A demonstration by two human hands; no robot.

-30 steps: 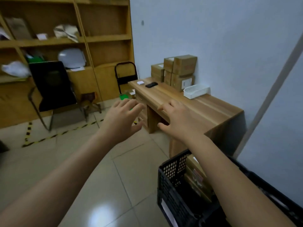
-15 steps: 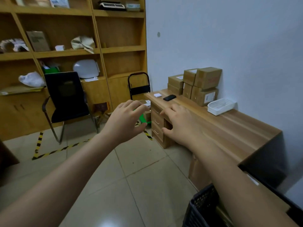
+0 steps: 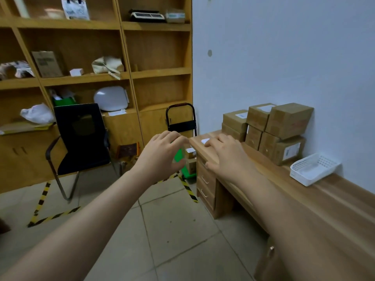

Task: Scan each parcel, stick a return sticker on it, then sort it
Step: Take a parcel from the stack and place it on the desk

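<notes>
Both hands are reaching forward with nothing in them: the left hand point(image 3: 162, 155) is hanging over the floor with fingers loosely curled, and the right hand point(image 3: 225, 157) is spreading open above the desk point(image 3: 324, 197). The parcels point(image 3: 269, 128) are sitting stacked against the wall at the desk's far end, beside a white basket point(image 3: 313, 169).

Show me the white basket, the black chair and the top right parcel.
white basket point(image 3: 326, 165): head view, right rim.
black chair point(image 3: 81, 126): head view, backrest.
top right parcel point(image 3: 285, 123): head view, front face.
</notes>
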